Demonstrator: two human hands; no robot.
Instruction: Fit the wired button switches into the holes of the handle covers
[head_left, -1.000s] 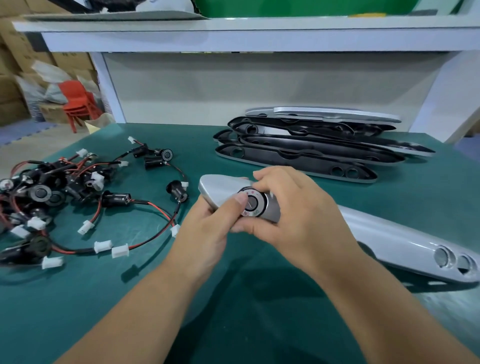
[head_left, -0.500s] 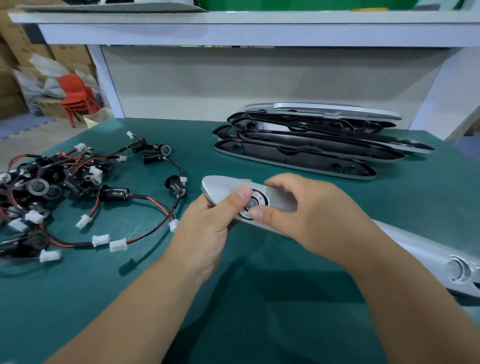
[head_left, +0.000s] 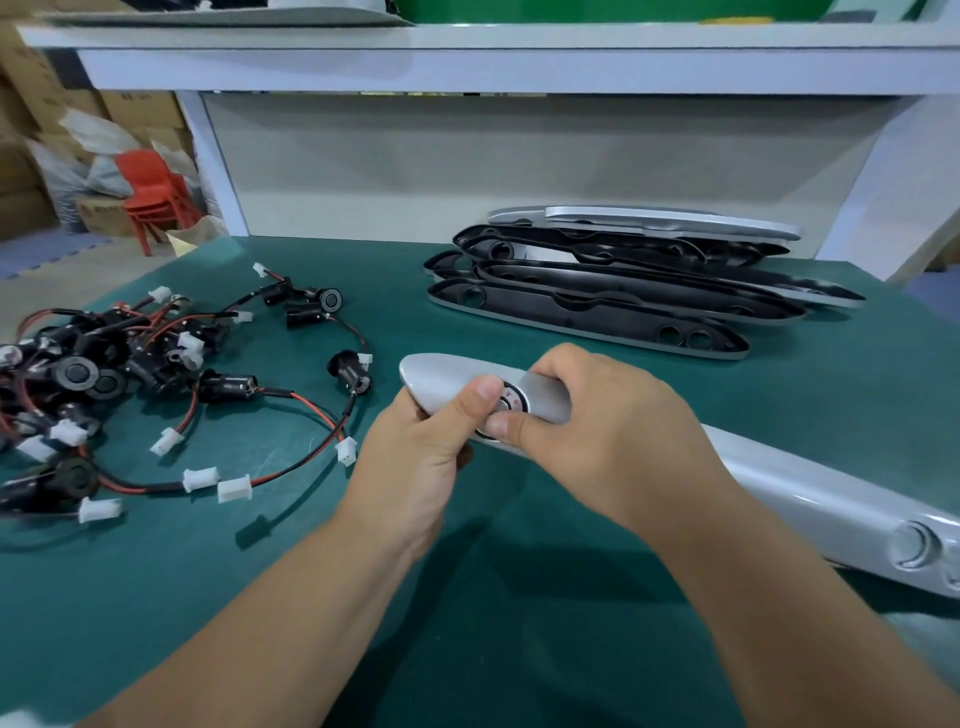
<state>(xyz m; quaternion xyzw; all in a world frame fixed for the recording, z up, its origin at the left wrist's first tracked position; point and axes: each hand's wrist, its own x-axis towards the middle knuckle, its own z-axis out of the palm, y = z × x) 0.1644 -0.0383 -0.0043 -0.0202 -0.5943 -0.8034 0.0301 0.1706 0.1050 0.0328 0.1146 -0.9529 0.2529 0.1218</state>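
Left hand (head_left: 415, 457) on handle cover (head_left: 821, 501) (silver)

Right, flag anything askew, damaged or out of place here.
Nothing looks damaged or spilled. The black wired button switches lie tangled at the left, and the stacked black-and-silver handle covers are fanned, not squared. The left hand and right hand hide whether the button in the long silver handle cover sits flush.

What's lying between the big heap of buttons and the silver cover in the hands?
In the head view, a loose button switch with its looping red-and-black wire lies on the green mat between the heap and the silver cover.
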